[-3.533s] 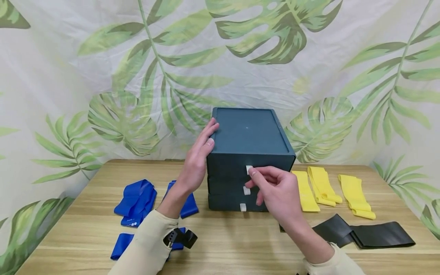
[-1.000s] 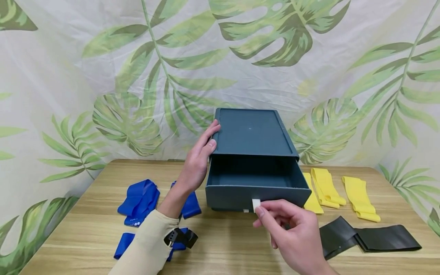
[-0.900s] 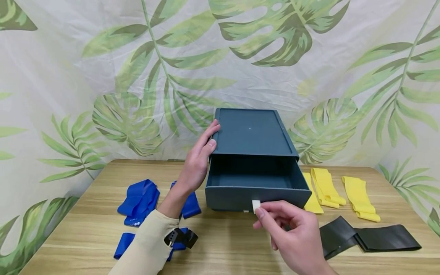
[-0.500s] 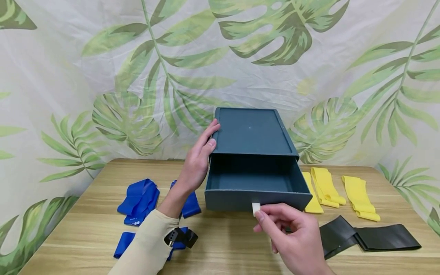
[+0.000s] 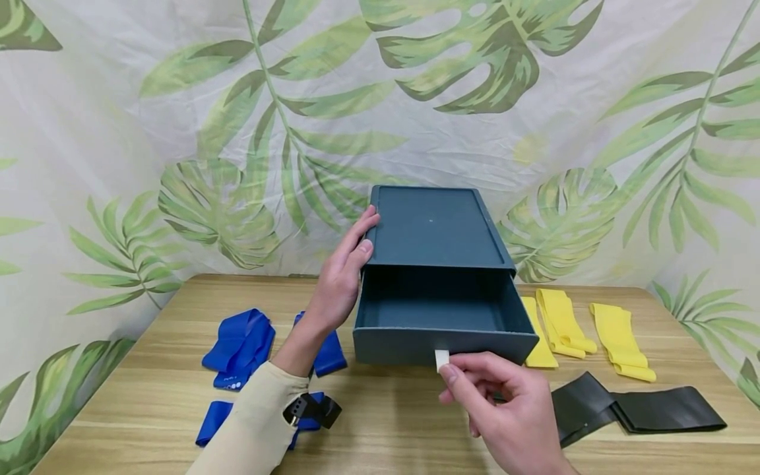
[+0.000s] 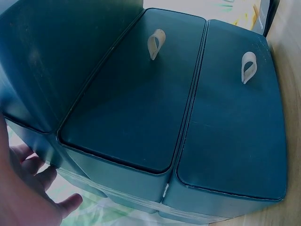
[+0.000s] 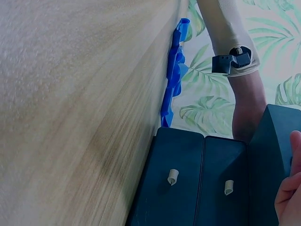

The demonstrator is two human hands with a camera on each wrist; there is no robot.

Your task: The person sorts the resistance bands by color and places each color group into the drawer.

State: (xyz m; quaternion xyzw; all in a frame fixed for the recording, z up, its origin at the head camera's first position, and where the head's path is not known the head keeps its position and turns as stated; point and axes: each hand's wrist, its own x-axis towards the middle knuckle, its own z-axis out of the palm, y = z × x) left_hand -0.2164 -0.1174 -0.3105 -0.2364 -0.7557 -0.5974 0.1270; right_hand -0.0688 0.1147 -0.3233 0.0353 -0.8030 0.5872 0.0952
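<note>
A dark blue drawer cabinet [image 5: 436, 224] stands mid-table with its top drawer [image 5: 396, 346] pulled out towards me; nothing shows inside. My right hand [image 5: 513, 409] pinches the white pull tab [image 5: 442, 361] on that drawer's front between thumb and fingers. My left hand [image 5: 340, 284] rests against the cabinet's left side, fingers extended along the upper edge. In the left wrist view, the two lower drawers, the middle one [image 6: 127, 108] and the bottom one [image 6: 230, 136], are closed, each with a white loop tab. The extended drawer hides both from the head view.
Blue bands [image 5: 239, 346] lie folded on the wooden table [image 5: 380, 429] at left, partly behind my left forearm. Yellow bands [image 5: 622, 340] lie to the cabinet's right, with black bands [image 5: 667, 409] nearer. A leaf-patterned cloth [image 5: 332, 119] hangs behind the table.
Since the oldest frame, the top drawer has slid out towards me, my right hand moving with its tab. It tilted slightly lower by half a second ago. My left hand stays at the cabinet's side.
</note>
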